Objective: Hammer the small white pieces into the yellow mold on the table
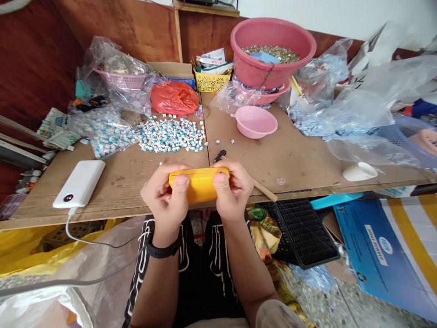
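Observation:
A yellow, box-like plastic case [201,184] is held level above the table's front edge. My left hand [167,196] grips its left end, thumb on the near face and fingers curled behind. At the other end my right hand [232,189] holds it the same way. A thin seam runs along the top of the case; its contents cannot be seen. Just beyond the case lies a small black tool [220,155]. A wooden stick [265,190] pokes out to the right of my right hand, partly hidden by it.
Behind my hands spreads a pile of small white-and-blue pieces [172,134]. A pink bowl [256,122] stands near a large pink tub [273,34]. On the left lies a white power bank [80,182] with a cable. A white cup [360,171] rests at the right edge.

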Demonstrator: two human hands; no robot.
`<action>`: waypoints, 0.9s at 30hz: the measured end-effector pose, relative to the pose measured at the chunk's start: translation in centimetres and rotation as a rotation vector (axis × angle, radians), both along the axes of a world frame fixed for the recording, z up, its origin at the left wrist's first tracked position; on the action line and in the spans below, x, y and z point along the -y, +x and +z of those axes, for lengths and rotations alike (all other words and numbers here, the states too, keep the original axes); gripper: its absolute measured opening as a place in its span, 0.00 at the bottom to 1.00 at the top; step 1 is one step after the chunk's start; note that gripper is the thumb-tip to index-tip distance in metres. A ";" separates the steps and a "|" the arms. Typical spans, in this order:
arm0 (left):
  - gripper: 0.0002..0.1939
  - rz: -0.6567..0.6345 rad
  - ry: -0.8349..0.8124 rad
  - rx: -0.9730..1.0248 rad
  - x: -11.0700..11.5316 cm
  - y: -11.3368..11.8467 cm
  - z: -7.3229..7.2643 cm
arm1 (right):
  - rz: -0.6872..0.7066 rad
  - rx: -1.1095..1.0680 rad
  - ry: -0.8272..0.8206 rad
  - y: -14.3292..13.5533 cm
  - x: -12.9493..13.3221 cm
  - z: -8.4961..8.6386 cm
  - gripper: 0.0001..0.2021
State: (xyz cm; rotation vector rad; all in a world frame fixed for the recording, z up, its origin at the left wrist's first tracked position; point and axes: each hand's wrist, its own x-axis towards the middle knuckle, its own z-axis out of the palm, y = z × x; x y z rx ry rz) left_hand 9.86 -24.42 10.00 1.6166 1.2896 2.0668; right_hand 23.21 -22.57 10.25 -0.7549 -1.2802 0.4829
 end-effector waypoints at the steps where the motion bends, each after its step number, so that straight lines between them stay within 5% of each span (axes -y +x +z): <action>1: 0.18 0.003 -0.007 -0.002 0.0 -0.1 -0.1 | 0.000 0.001 -0.009 0.0 0.0 -0.1 0.20; 13: 0.19 -0.009 0.077 -0.136 0.1 -0.1 0.7 | 0.251 0.057 0.082 0.8 -0.3 1.0 0.14; 18: 0.17 -0.070 0.037 -0.129 0.6 0.0 0.3 | 0.202 0.051 0.076 1.0 0.4 1.2 0.13; 23: 0.15 -0.028 0.005 -0.157 0.3 -0.8 0.0 | 0.207 0.046 0.023 0.4 -0.5 -0.4 0.17; 27: 0.18 -0.173 -0.021 -0.229 -1.0 -1.8 0.3 | 0.208 -0.204 -0.015 0.3 -2.6 -2.8 0.20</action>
